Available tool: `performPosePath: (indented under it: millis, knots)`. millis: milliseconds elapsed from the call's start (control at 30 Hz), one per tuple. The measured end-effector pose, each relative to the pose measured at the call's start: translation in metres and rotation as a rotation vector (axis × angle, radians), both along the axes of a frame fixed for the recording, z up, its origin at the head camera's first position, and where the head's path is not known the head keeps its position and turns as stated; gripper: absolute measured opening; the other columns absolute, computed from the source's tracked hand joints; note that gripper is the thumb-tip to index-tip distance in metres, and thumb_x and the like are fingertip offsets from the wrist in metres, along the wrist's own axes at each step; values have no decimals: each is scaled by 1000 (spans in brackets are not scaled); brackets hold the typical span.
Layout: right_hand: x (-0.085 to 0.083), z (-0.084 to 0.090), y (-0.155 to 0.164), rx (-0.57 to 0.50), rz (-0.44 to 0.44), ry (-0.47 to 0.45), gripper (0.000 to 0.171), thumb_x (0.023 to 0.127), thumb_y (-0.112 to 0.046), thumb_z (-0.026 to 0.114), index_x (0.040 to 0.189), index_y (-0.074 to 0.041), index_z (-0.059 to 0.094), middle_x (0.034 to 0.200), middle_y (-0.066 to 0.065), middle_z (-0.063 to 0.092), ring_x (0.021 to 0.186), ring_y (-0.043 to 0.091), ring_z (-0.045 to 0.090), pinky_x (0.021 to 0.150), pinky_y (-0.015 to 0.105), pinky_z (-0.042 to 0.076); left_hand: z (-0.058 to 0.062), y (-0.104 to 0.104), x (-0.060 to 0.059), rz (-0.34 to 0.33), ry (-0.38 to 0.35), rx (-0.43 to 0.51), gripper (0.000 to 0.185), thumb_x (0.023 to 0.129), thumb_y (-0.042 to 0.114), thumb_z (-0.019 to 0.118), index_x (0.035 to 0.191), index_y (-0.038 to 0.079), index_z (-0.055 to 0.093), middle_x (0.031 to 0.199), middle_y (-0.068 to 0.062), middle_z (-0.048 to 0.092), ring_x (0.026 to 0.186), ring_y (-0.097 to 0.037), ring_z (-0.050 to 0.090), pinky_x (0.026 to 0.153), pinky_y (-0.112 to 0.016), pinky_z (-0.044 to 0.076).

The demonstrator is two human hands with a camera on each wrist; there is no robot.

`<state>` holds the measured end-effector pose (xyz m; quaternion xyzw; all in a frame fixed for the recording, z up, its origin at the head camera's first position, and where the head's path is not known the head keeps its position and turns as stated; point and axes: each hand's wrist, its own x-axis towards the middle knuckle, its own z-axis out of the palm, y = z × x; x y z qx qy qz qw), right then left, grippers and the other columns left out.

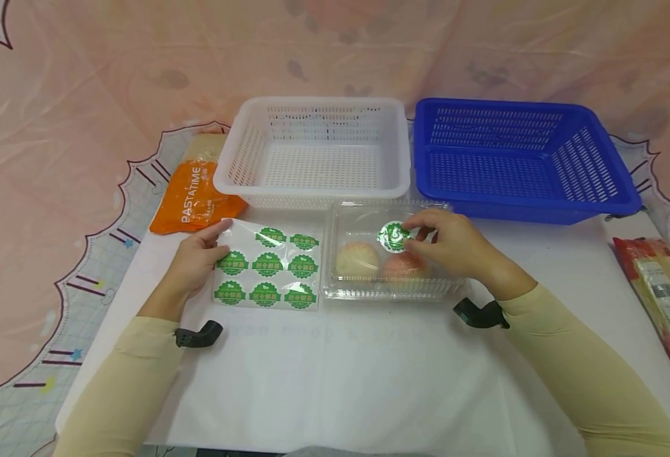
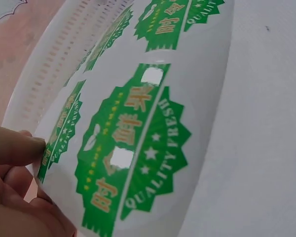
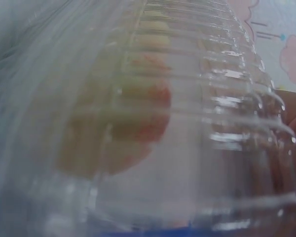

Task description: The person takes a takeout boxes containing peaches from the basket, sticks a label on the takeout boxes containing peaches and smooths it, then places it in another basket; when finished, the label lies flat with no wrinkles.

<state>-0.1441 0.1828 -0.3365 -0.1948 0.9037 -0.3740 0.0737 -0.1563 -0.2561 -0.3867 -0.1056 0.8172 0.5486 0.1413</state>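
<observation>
A glossy sheet of round green stickers point(image 1: 268, 270) lies on the white table. My left hand point(image 1: 207, 249) pinches its left edge, thumb on top; in the left wrist view the sticker sheet point(image 2: 138, 148) curves up past my fingers point(image 2: 15, 148). To its right stands a shut clear plastic box point(image 1: 363, 289) with two reddish apples point(image 1: 357, 257) inside. My right hand point(image 1: 422, 232) pinches one green sticker point(image 1: 393, 236) at its right edge, on the box's lid. The right wrist view shows the ribbed box wall point(image 3: 227, 123) and a blurred apple point(image 3: 133, 113).
Behind the box stand a white slotted basket point(image 1: 312, 190) and a blue one point(image 1: 526, 209), both empty. An orange PASTATIME packet point(image 1: 192, 197) lies at the back left. A red and yellow packet point(image 1: 666, 298) lies at the right table edge.
</observation>
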Motion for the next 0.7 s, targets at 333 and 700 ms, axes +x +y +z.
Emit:
performPosePath:
  millis: [333,700]
  knots:
    - [-2,-3,-1,9,22,35,34,89,-11,75,120,0,69,111,10,67,90,21,60,77,38,50,-6,6,0,-6,-13,-79,58,104,5,50,157,18,33,165,-8,21,149,-31,20,116,-44,26]
    - [-2,-4,-3,70,32,39,39,92,-18,73,127,-2,66,125,11,62,95,21,57,80,39,45,-9,5,-2,-38,-15,-106,58,103,5,50,157,18,33,164,-10,21,149,-34,19,116,-47,25]
